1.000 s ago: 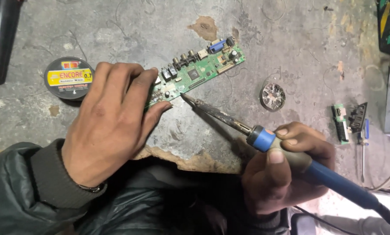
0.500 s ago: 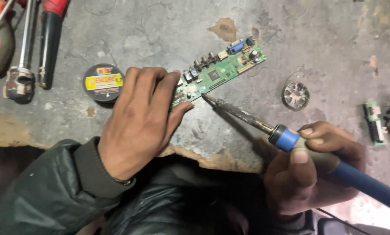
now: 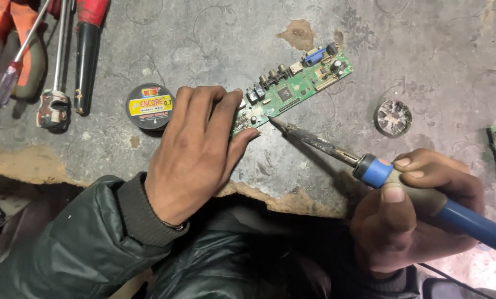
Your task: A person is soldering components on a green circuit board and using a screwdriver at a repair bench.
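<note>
Fingers of the right hand (image 3: 411, 216) were wrapped around the blue handle of a soldering iron (image 3: 370, 166), thumb lying along the top, its dark tip touching the near edge of a green circuit board (image 3: 292, 88). The left hand (image 3: 198, 149) lay flat and spread over the board's left end, pressing it to the bench rather than closing around it.

The board lay slantwise on the grey worktop (image 3: 203, 44), its blue connector at the far right end. As a judgement, the pinning fingertips sat close to the hot tip; a slip of the iron or a skid of the board under uneven pressure could have burned a finger or smeared solder across neighbouring pads.

A round spool of solder wire (image 3: 149, 106) stood just left of the left hand, and a small round tin (image 3: 393, 118) sat right of the board. Screwdrivers (image 3: 60, 61) lay at the far left. The worktop was worn, its coating chipped along the near edge (image 3: 32, 163).
</note>
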